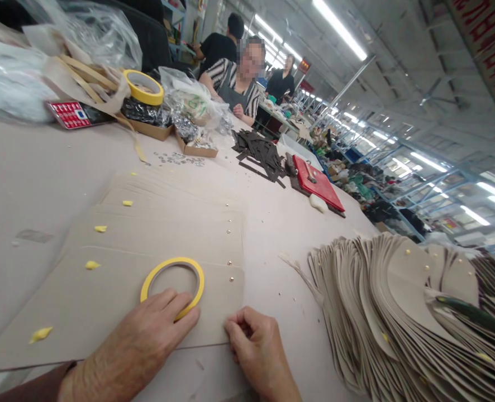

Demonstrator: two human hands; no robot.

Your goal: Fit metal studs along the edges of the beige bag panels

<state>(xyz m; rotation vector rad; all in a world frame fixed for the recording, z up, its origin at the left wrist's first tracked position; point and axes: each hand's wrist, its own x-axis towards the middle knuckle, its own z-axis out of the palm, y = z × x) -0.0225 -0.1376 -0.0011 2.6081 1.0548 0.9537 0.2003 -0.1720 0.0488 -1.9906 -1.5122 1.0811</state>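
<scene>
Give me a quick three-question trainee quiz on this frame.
1. True or false: the left hand has its fingers resting on the yellow tape roll.
2. The right hand has its fingertips at: A the near edge of the front beige panel; B a red board; C a fanned stack of cut pieces.
3. How many yellow tape rolls show on the table?

Key: 1 true. 2 A. 3 two; the second roll sits among the clutter at the far side.
</scene>
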